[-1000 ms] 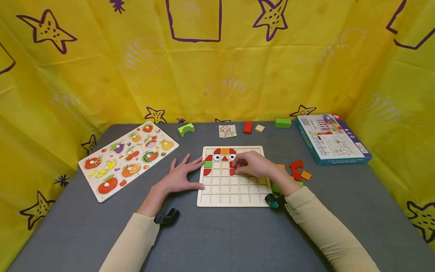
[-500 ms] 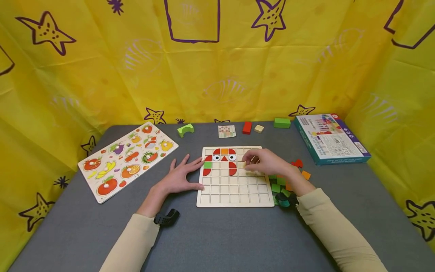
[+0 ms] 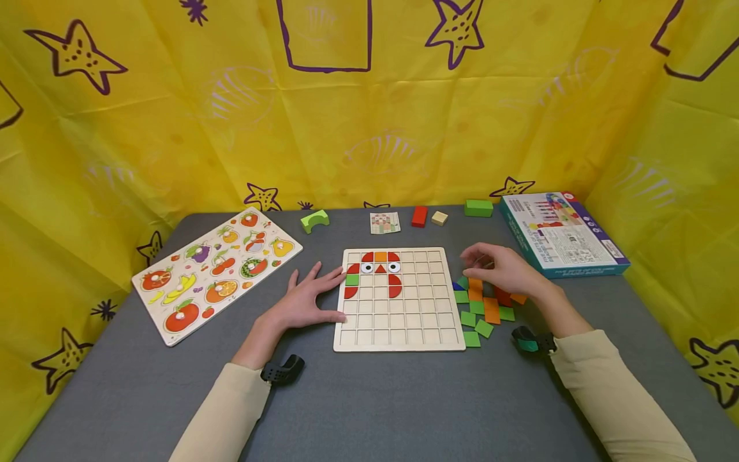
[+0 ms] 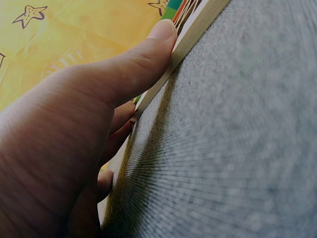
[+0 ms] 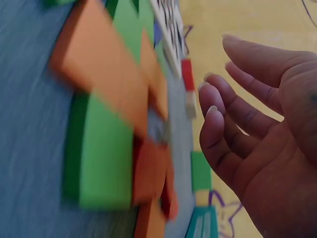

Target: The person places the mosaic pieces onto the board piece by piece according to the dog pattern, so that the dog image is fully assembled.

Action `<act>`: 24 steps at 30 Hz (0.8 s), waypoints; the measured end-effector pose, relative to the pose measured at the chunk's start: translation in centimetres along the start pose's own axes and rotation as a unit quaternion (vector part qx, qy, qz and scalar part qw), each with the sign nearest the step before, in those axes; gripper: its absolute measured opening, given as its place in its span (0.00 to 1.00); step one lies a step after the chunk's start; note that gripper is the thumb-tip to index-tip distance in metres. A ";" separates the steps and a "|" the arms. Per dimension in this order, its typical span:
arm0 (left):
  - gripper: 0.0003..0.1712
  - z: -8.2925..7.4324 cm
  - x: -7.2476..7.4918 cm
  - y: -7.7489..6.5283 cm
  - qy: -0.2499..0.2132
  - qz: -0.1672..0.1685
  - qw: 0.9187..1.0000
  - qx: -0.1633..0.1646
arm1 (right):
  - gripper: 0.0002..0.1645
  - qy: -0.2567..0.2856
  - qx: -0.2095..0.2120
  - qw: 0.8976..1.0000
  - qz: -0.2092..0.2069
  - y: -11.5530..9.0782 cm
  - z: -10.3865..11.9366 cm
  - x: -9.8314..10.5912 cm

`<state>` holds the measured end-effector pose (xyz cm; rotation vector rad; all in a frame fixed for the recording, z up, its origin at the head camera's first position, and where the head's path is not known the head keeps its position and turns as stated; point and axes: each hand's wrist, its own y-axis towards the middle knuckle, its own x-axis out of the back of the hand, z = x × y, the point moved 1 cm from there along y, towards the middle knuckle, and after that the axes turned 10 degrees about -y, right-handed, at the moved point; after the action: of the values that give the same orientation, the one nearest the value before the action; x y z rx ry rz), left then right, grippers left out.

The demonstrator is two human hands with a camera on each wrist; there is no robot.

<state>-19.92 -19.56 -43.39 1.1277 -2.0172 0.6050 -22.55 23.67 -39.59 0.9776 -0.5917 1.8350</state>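
Observation:
My left hand (image 3: 306, 301) steadies the left edge of a light wooden grid board (image 3: 416, 321). Its thumb (image 4: 158, 37) lies on the board's rim, the other fingers spread along the side. Tiles fill some upper-left cells: red rounded tiles (image 3: 395, 287), two eye tiles (image 3: 394, 267), a red triangle (image 3: 380, 269), an orange square (image 3: 381, 256) and a green square (image 3: 352, 280). My right hand (image 3: 499, 266) hovers above loose tiles at the board's right, fingers loosely bent; the right wrist view shows nothing between them. Among those tiles are orange ones (image 3: 491, 310) and green ones (image 3: 484, 328).
A fruit puzzle board (image 3: 210, 298) lies at the left. Along the back are a green arch block (image 3: 314, 221), a small picture card (image 3: 385, 222), a red block (image 3: 419, 217), a beige block (image 3: 439, 218) and a green block (image 3: 478, 208). A flat box (image 3: 566, 237) lies back right.
My right hand has moved right, from the red tile on the board to above the loose tiles, uncovering the board's right side. My left hand stays at the board's edge.

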 end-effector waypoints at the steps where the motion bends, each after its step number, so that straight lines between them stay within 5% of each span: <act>1: 0.56 0.0 0.0 0.0 0.000 0.000 1.000 0.000 | 0.21 -0.002 -0.008 1.000 -0.001 -0.3 -0.4 0.2; 11: 0.55 -0.1 0.0 -0.1 -0.003 0.001 1.000 0.001 | 0.22 -0.013 -0.046 0.999 -0.003 -3.1 -2.7 0.9; 24: 0.56 -0.1 0.1 0.0 0.001 -0.001 1.000 -0.001 | 0.18 -0.080 -0.045 0.996 -0.012 -3.5 -3.6 1.1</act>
<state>-19.92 -19.52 -43.26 1.1280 -2.0144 0.6037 -21.00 28.43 -40.81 1.0727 -0.7511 1.7038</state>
